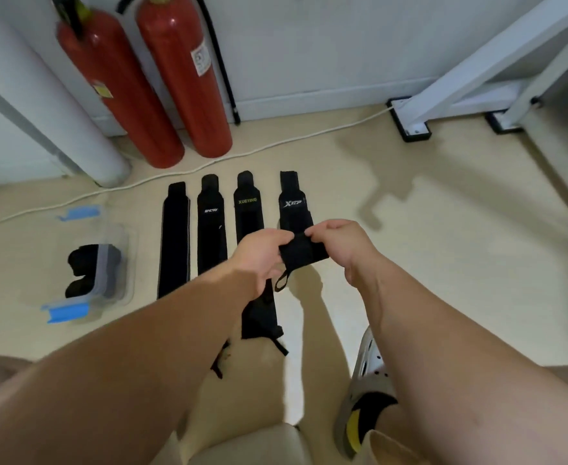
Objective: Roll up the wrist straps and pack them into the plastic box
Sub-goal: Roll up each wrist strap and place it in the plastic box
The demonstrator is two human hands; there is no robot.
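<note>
Several black wrist straps lie side by side on the floor. The rightmost strap (pixel 292 203), marked XTEP, has its near end lifted and folded over. My left hand (pixel 262 253) and my right hand (pixel 339 243) both pinch that folded end (pixel 301 255), and its thumb loop (pixel 281 282) hangs below. To its left lie the XUEYING strap (pixel 249 209), another lettered strap (pixel 211 223) and a plain strap (pixel 173 239). The clear plastic box (pixel 131 250) with blue clips sits at the left and holds rolled black straps (pixel 81 270).
Two red fire extinguishers (pixel 161 78) stand against the wall behind the straps, beside a white pipe (pixel 57 105). A white cable (pixel 208 162) runs along the floor. White table legs (pixel 443 88) stand at the right. My shoe (pixel 366 391) is at the lower right.
</note>
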